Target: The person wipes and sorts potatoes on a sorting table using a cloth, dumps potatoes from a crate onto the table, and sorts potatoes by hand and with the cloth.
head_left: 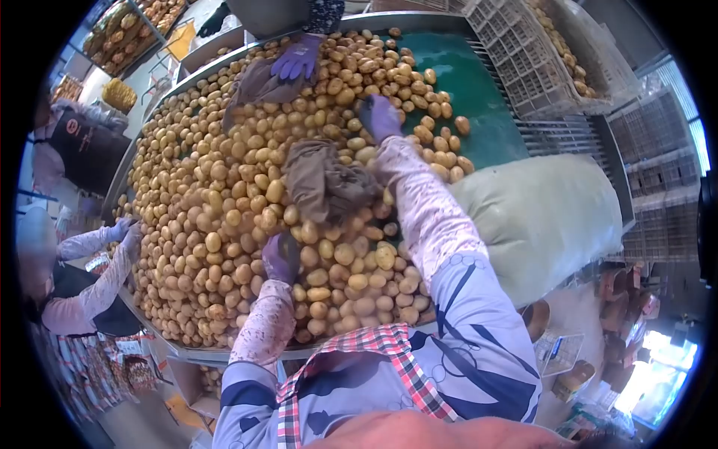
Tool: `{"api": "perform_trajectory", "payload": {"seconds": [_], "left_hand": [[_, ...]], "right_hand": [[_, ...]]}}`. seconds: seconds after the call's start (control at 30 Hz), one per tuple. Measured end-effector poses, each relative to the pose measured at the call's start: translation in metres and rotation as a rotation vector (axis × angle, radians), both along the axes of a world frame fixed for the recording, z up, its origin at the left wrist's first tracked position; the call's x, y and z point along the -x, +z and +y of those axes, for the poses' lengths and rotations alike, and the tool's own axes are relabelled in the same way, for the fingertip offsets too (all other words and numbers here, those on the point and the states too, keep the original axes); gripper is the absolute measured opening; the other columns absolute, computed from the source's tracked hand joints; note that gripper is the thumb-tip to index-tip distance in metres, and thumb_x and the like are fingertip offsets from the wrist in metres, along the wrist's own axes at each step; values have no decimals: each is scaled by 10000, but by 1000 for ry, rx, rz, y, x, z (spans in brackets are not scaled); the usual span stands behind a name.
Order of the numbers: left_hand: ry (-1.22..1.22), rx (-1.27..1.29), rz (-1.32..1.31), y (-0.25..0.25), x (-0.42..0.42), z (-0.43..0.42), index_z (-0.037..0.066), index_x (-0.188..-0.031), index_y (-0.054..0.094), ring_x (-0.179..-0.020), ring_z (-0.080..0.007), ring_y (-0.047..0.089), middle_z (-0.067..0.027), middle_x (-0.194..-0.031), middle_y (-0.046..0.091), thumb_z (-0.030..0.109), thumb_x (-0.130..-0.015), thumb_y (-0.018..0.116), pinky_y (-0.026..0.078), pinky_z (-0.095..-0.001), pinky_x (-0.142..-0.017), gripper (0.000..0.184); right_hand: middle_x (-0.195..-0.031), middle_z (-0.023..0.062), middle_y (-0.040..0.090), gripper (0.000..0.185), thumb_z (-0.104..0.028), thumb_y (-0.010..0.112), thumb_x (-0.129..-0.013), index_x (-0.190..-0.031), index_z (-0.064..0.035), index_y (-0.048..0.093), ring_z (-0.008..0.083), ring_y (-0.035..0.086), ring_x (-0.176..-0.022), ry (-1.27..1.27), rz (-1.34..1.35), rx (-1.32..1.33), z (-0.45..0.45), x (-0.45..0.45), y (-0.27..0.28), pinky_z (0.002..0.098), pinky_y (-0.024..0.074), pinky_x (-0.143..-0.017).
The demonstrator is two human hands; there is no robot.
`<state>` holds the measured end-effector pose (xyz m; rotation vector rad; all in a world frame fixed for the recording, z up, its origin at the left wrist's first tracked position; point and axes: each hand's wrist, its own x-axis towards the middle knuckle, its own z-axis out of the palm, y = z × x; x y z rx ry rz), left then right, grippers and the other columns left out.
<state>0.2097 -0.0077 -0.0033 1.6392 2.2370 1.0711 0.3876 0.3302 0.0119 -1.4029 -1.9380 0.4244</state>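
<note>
A wide heap of potatoes [213,243] spreads over the sorting table in front of me. My left hand [280,257], in a purple glove with a dark palm, rests among the potatoes near the front of the heap. Its fingers curve to the right, and I cannot make out whether a potato is in them. Farther back, my right hand [381,118], gloved the same way, reaches to the potatoes by the bare green surface [467,82]. Its fingers point down and left, partly hidden. Between my hands lies a crumpled brown cloth [327,179].
A stuffed pale sack [542,217] lies right of my arm. Plastic crates [516,56] stand at the back right beside metal bars [557,135]. Across the table is a co-worker's purple-gloved hand [298,58] by a grey-brown cloth [262,84]; another person's gloved hands [126,233] are at the left edge.
</note>
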Motion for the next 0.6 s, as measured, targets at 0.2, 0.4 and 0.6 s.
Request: {"api": "perform_trajectory", "payload": {"seconds": [0.2,0.4,0.6], "left_hand": [[17,25,-1,3,2,3,26,-923,633,-816,-388,609,-191,-881,631,168,-799,647,489,-438,-729,189],[29,56,-11,1,1,4,29,-929,632,-823,-389,607,-189,-888,630,169,-795,648,487,-440,-735,195],[32,75,-7,3,-3,4,32,-936,631,-831,-389,605,-187,-894,629,169,-790,649,486,-443,-741,201]], "right_hand": [[-1337,158,493,415,-339,491,-875,-1220,-111,532,330,530,-1175,54,-549,151,55,-20,-49,470,440,-948],[-1082,176,642,398,-337,621,-778,-1097,-99,646,304,631,-973,257,-597,421,81,-18,-55,412,497,-840],[-973,170,679,359,-364,639,-779,-961,-59,692,324,650,-907,157,-157,292,118,1,-53,411,499,-760]]}}
